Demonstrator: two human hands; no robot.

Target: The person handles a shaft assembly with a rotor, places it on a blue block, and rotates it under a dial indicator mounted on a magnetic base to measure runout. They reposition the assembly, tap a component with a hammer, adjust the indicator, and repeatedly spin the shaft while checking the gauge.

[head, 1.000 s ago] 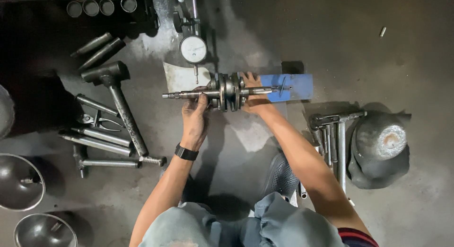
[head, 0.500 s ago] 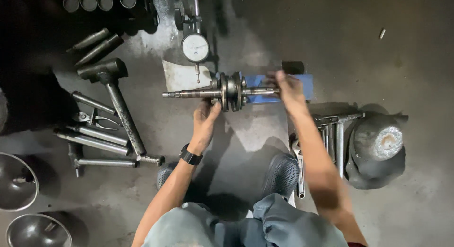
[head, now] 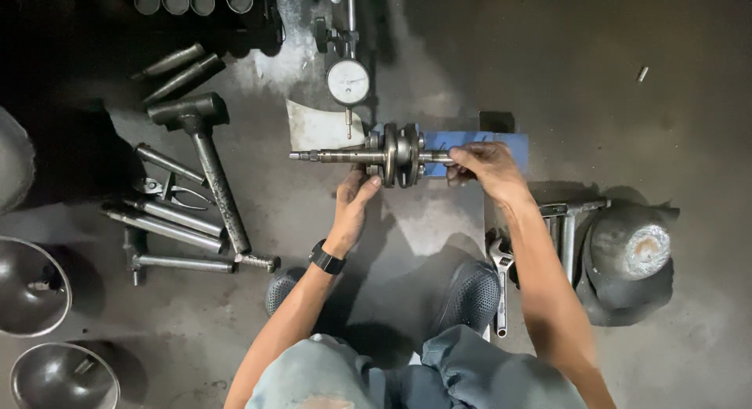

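A steel crankshaft (head: 392,154) lies crosswise on a blue stand (head: 478,144) on the concrete floor, its long thin end pointing left. My left hand (head: 354,199) touches the round crank webs from below, fingers curled against them. My right hand (head: 486,164) grips the shaft's right end over the blue stand. A dial gauge (head: 348,81) on a stand sits just behind the shaft, its stem pointing down toward it. A black watch is on my left wrist.
A large hammer (head: 205,154) lies to the left with pliers (head: 168,191), steel rods (head: 160,225) and punches (head: 176,70). Metal bowls (head: 31,287) sit at the lower left. A wrench (head: 501,287), steel tools and a domed grey object (head: 630,252) are on the right. Sockets (head: 192,0) line the top.
My right hand went from the crank webs out to the blue stand, then came back onto the shaft's right end. The left hand stayed under the webs.
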